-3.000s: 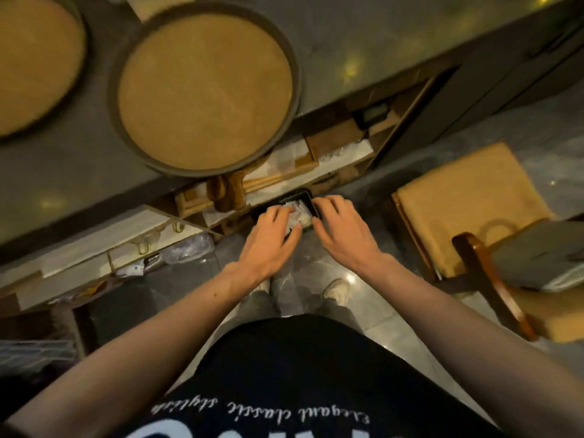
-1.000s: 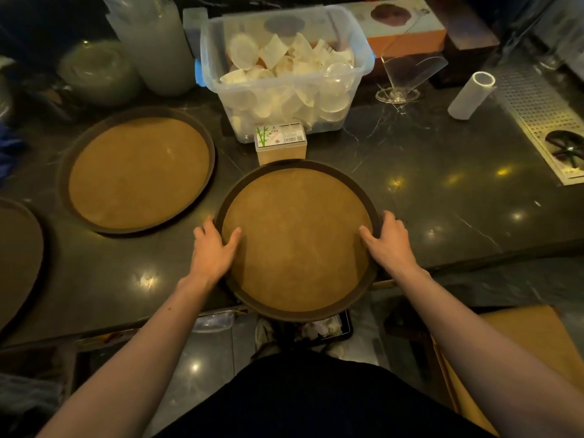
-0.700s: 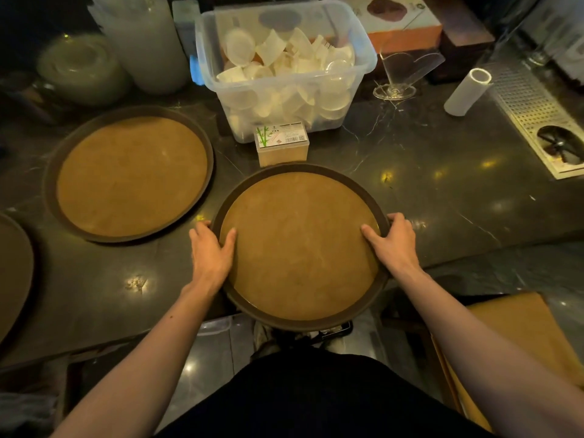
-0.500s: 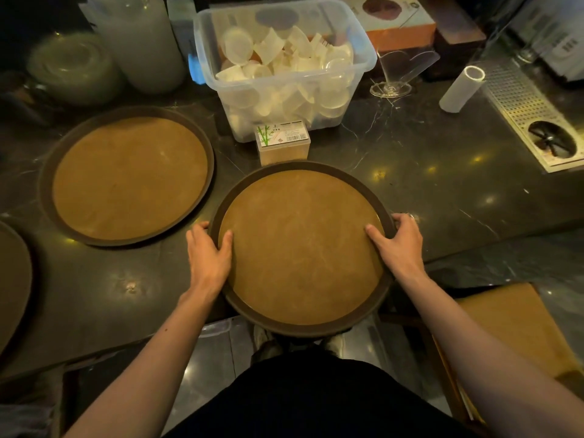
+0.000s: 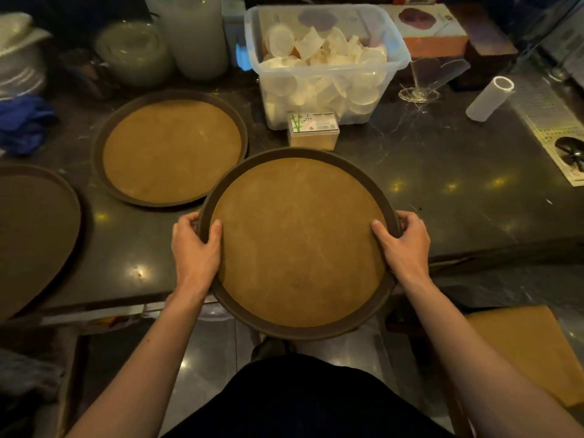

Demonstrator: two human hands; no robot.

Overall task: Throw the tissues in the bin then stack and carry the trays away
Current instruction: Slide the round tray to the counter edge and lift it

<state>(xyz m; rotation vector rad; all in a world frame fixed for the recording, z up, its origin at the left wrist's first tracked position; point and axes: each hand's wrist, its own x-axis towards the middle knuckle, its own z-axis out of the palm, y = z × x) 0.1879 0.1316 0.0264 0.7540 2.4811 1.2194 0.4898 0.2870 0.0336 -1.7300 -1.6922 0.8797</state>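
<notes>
Both hands have pulled the gripped tray partly off the dark marble counter.

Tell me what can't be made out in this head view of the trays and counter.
- The far-left tray: cut off by the left edge.
- The bin: out of sight, so the tissues cannot be checked.
- Print on the small box: too small to read.
- Whether the held tray, gripped by the left hand and right hand, is lifted off the counter: unclear.
</notes>
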